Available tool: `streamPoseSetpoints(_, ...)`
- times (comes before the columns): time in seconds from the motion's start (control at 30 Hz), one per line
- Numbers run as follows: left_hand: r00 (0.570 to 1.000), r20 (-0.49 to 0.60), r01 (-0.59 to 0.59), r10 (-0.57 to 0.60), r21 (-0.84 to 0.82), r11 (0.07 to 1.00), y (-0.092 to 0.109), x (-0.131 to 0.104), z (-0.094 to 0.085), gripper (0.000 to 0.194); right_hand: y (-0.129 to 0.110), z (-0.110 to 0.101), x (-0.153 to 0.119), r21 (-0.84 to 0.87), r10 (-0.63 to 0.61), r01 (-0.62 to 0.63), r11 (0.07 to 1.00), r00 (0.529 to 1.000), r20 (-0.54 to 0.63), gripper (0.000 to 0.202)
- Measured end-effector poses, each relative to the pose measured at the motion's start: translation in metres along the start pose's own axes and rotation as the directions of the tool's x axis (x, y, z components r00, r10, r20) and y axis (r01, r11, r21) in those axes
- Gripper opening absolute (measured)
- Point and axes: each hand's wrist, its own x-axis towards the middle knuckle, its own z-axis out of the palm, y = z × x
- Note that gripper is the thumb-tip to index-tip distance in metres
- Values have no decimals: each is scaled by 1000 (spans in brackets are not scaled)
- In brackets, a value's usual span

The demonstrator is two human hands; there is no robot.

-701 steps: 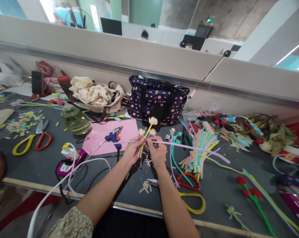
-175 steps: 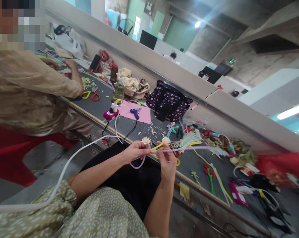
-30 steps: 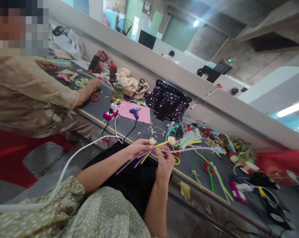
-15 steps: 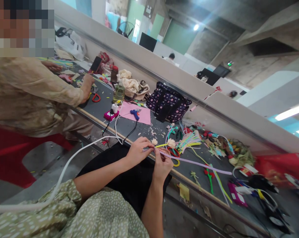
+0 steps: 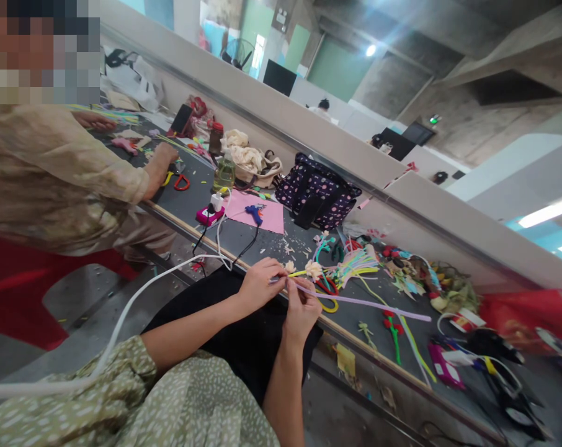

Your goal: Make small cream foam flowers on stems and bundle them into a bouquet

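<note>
Both my hands meet over the table's front edge. My left hand [image 5: 262, 285] is closed, pinching the yellow stem [image 5: 298, 273] that carries cream flower heads [image 5: 313, 269]. Close beside it, my right hand [image 5: 302, 308] is closed on a long lilac pipe cleaner [image 5: 369, 302], whose free end stretches right over the table. The fingertips of both hands nearly touch, and the exact joint between stem and pipe cleaner is hidden. Scissors with red and yellow handles [image 5: 328, 304] lie just behind my right hand.
A blue glue gun [image 5: 254, 215] lies on pink paper [image 5: 276, 218]. Behind are a dotted bag [image 5: 318, 192] and a bottle [image 5: 224, 174]. Pastel pipe cleaners [image 5: 355, 266] lie at the right, near a red flower [image 5: 392, 326]. A person [image 5: 67, 155] works at left; a white cable [image 5: 136, 292] crosses my left side.
The larger cream flower head and the lilac pipe cleaner have shifted slightly left, with my right hand. At left, the person's nearer hand has moved slightly.
</note>
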Motion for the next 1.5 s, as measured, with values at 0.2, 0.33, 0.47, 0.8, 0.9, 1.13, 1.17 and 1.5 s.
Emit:
streamPoseSetpoints(0.2, 997, 48, 67, -61, -133, 989, 0, -1, 0, 9, -1, -3, 2, 31, 106, -106, 994, 994, 7, 22)
streamPoseSetpoints(0.33, 987, 129, 127, -97, -251, 960, -2, 2, -2, 7, -1, -6, 4, 35, 137, -138, 990, 990, 20, 22)
streamPoseSetpoints(0.47, 978, 174, 155, -112, -258, 954, -3, 5, -5, 8, 2, -7, 7, 55, 124, -124, 991, 992, 6, 24)
streamPoseSetpoints(0.8, 976, 129, -212, 178, 342, 915, -1, -9, 0, 17, 4, 1, 3, 119, 104, -96, 988, 992, -66, 23)
streamPoseSetpoints(0.9, 965, 119, -264, 236, 413, 872, -7, -7, 0, 19, 3, 1, 1, 139, 115, -105, 985, 991, -65, 23)
streamPoseSetpoints(1.13, 941, 128, -336, 312, 421, 842, -14, -6, -7, 20, 12, -13, 6, 189, 207, -205, 960, 978, 12, 22)
streamPoseSetpoints(1.17, 936, 142, -351, 322, 423, 835, -15, -6, -7, 21, 14, -15, 6, 191, 214, -216, 958, 976, 30, 22)
streamPoseSetpoints(1.5, 972, 70, -235, 224, 222, 946, -11, -8, -3, 19, 19, -14, 7, 235, 241, -259, 937, 965, 101, 22)
